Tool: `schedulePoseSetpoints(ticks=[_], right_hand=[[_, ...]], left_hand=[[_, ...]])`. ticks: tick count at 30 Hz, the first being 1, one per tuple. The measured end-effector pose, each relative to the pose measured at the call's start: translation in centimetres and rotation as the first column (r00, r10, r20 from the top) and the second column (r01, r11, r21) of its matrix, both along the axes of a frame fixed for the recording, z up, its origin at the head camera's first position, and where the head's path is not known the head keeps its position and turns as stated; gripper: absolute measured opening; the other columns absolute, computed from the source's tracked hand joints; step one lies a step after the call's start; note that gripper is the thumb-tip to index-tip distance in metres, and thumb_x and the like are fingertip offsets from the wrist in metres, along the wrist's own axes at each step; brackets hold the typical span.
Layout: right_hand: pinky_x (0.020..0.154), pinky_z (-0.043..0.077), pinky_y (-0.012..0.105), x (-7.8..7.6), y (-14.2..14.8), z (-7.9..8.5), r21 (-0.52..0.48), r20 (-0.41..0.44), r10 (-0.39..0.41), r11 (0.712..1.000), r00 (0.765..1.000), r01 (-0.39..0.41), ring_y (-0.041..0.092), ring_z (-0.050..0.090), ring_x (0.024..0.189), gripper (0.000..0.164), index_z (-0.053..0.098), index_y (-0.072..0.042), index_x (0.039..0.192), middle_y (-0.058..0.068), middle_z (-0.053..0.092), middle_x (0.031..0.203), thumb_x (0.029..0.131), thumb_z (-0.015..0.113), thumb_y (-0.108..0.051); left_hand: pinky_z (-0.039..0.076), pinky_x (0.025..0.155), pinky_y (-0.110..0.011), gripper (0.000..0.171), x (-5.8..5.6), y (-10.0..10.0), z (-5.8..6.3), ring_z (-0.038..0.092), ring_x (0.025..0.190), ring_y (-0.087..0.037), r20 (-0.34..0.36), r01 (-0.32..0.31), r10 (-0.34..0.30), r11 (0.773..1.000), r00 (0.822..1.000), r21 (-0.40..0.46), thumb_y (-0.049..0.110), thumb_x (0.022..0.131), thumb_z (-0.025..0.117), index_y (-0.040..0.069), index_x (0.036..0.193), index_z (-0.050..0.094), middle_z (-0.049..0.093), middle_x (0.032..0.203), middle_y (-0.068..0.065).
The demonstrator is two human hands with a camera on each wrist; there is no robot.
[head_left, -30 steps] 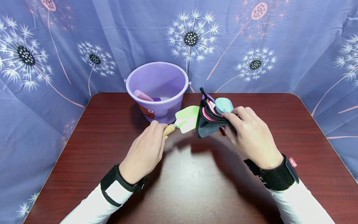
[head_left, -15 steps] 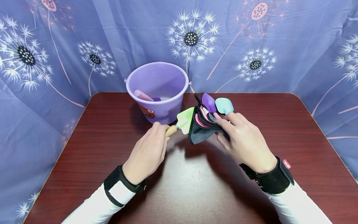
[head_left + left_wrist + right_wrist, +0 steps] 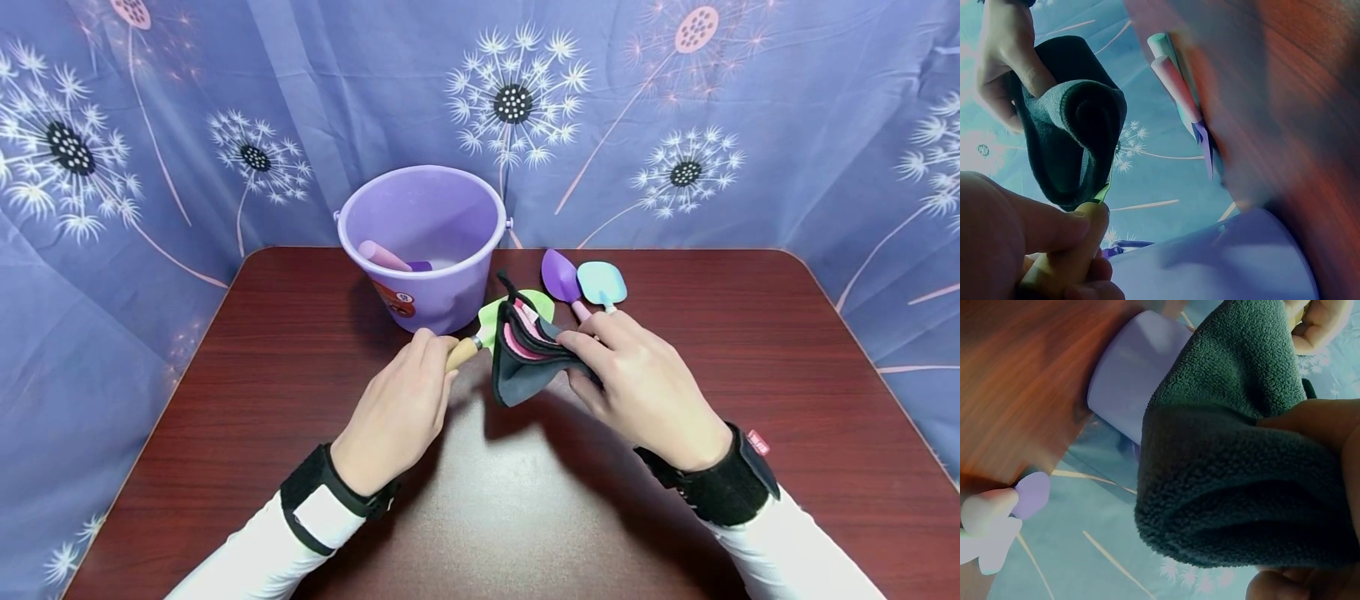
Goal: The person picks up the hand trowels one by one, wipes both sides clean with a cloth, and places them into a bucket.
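Observation:
My left hand [image 3: 393, 408] grips the wooden handle of a small trowel [image 3: 462, 353], its light green blade pointing right. In my right hand [image 3: 648, 387] is a folded dark grey cloth [image 3: 528, 379] with black edging, a hanging loop and pink patches. The cloth overlaps the trowel's blade in the head view and hides part of it. In the left wrist view, the folded cloth [image 3: 1085, 112] stands right above the metal neck of the trowel. Fuzzy cloth [image 3: 1229, 481] fills much of the right wrist view, pinched between thumb and fingers.
A purple bucket [image 3: 468, 279] stands at the back left of the brown table [image 3: 247, 400], with a pink-handled tool [image 3: 384, 255] inside. Right of it lie a purple shovel [image 3: 559, 275] and a light blue shovel [image 3: 602, 283]. A blue patterned curtain [image 3: 390, 83] hangs behind.
My right hand has brought the cloth left and nearer to me, across the trowel's blade. The purple and blue shovels are now uncovered. My left hand has shifted slightly right with the trowel.

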State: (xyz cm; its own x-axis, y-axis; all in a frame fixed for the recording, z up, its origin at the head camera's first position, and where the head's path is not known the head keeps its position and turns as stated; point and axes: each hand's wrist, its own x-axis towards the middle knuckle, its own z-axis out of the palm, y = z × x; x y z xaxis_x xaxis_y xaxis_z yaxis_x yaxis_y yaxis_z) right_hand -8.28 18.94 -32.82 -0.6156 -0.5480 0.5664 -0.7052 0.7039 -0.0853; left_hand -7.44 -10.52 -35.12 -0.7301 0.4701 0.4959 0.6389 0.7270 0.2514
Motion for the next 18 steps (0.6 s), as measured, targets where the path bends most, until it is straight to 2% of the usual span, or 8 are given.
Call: schedulePoseSetpoints(ticks=[3, 6, 10, 14, 18], right_hand=[[0.078, 0.054, 0.043, 0.05, -0.14, 0.01, 0.009, 0.001, 0.021, 1.0, 1.0, -0.021, 0.033, 0.066, 0.116, 0.025, 0.073, -0.005, 0.115, 0.008, 0.065, 0.106, 0.09, 0.068, -0.008], [0.098, 0.053, 0.05, 0.12, -0.21, 0.01, 0.016, 0.0, 0.039, 0.999, 0.999, -0.039, 0.037, 0.057, 0.138, 0.027, 0.073, -0.004, 0.116, 0.01, 0.067, 0.109, 0.09, 0.068, -0.007], [0.113, 0.044, 0.054, 0.15, -0.33, -0.02, 0.03, -0.004, 0.056, 0.998, 0.998, -0.056, 0.038, 0.054, 0.141, 0.031, 0.074, -0.004, 0.12, 0.011, 0.066, 0.107, 0.09, 0.067, -0.006], [0.114, 0.043, 0.05, 0.1, -0.46, 0.06, 0.061, 0.0, 0.071, 0.996, 0.997, -0.071, 0.039, 0.058, 0.136, 0.031, 0.074, -0.005, 0.122, 0.01, 0.064, 0.107, 0.093, 0.061, -0.007], [0.116, 0.042, 0.045, -0.11, -0.57, 0.14, 0.072, -0.005, 0.092, 0.993, 0.996, -0.091, 0.039, 0.063, 0.118, 0.032, 0.074, -0.005, 0.121, 0.01, 0.065, 0.107, 0.097, 0.054, -0.007]], left_hand=[[0.051, 0.067, -0.037, 0.029, 0.01, 0.0, 0.01, 0.056, 0.08, -0.026, 0.002, 0.0, 0.0, 1.0, 1.0, -0.001, 0.005, 0.099, 0.07, -0.002, 0.125, 0.059, 0.053, 0.098, -0.009], [0.051, 0.067, -0.037, 0.029, 0.02, 0.0, 0.02, 0.055, 0.08, -0.026, 0.002, 0.0, 0.0, 1.0, 1.0, 0.001, 0.005, 0.099, 0.071, -0.001, 0.125, 0.059, 0.052, 0.098, -0.009], [0.051, 0.067, -0.037, 0.029, 0.03, -0.01, 0.0, 0.055, 0.08, -0.026, 0.0, 0.001, -0.001, 1.0, 1.0, 0.004, 0.005, 0.099, 0.07, -0.001, 0.125, 0.059, 0.053, 0.098, -0.01], [0.051, 0.067, -0.037, 0.029, 0.03, -0.04, 0.05, 0.055, 0.08, -0.026, 0.005, 0.0, 0.0, 1.0, 1.0, 0.003, 0.005, 0.1, 0.069, -0.001, 0.126, 0.058, 0.053, 0.099, -0.01], [0.051, 0.067, -0.038, 0.029, 0.02, -0.12, 0.21, 0.055, 0.081, -0.026, 0.017, -0.007, 0.007, 1.0, 1.0, 0.002, 0.006, 0.1, 0.069, -0.001, 0.126, 0.058, 0.053, 0.099, -0.009]])
